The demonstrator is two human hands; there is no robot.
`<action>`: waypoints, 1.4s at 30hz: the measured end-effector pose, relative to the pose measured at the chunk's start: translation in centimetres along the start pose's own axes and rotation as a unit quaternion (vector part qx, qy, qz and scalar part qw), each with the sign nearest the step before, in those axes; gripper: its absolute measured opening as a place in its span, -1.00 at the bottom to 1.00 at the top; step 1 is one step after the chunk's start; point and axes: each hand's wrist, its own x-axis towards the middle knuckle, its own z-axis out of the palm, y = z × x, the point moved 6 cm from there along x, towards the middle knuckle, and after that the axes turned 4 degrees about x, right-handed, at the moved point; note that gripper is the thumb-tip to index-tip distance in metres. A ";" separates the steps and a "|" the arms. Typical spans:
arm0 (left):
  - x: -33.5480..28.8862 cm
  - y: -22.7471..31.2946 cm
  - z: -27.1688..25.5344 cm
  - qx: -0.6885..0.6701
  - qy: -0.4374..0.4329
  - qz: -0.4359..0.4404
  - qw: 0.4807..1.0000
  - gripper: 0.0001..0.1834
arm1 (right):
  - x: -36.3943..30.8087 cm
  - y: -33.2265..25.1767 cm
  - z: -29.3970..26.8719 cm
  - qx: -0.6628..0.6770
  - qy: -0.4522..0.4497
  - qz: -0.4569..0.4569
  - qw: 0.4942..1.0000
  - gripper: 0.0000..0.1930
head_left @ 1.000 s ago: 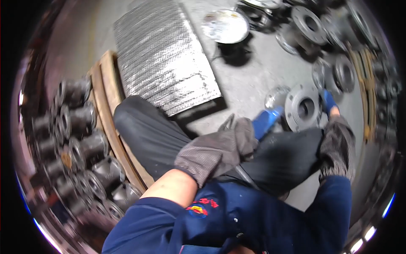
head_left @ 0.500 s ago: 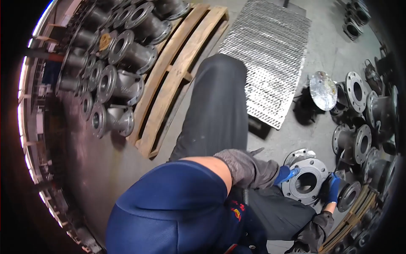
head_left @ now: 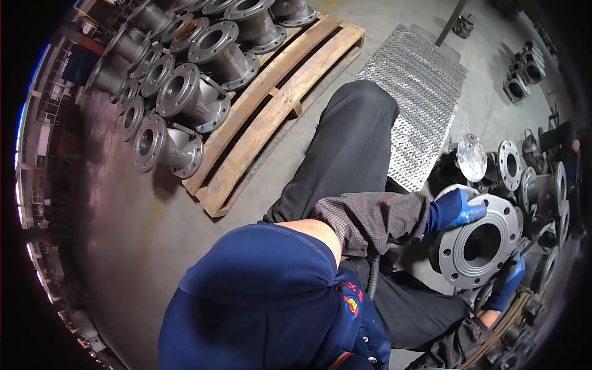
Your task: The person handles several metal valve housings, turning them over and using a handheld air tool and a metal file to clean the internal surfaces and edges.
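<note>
1. Left hand [head_left: 461, 211], blue glove: fingers bent over the upper-left rim of the flanged body [head_left: 457, 245], pinching its edge, tips on the face.
2. Right hand [head_left: 507, 282], blue glove: at the lower-right rim of same part. Fingers partly hidden by the edge; can't tell how far they close.
3. Flanged body sits between the two hands, tilted, bolt-holed face and dark bore toward the camera. More rim shows behind it, just past the left hand; can't tell if it's the same part.
4. Sleeve covers: left one [head_left: 376, 222] grey checked, running up to the left glove; right one [head_left: 453, 346] below-left of the right hand.
5. Trousers [head_left: 345, 142], dark: one leg left of the grip with knee up, the other just below it.
6. Disc [head_left: 472, 159], pale and round: just above the left hand.
7. Loose fittings [head_left: 542, 191]: grey, flanged, right and up-right of the grip.
8. Slats [head_left: 501, 330]: wooden, just below the right hand.
9. Patterned sheet [head_left: 422, 92], shiny metal: farther out, up-left of the grip.
10. Pallet [head_left: 262, 126], wooden: well left of the grip, past the knee, with stacked fittings [head_left: 213, 52] along its far side.
</note>
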 end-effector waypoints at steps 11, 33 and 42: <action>-1.8 2.2 -16.8 -0.251 0.222 -0.056 0.941 -0.56 | 15.8 -8.9 15.1 0.213 -0.119 -0.005 0.970 -0.68; -6.2 2.6 -25.5 -0.078 0.324 -0.076 0.940 -0.43 | 20.7 -13.5 24.6 0.018 0.083 -0.011 0.996 -0.68; -6.8 3.3 -28.2 0.170 0.335 -0.034 0.926 -0.54 | 18.4 -12.7 24.6 0.072 0.021 -0.101 0.992 -0.58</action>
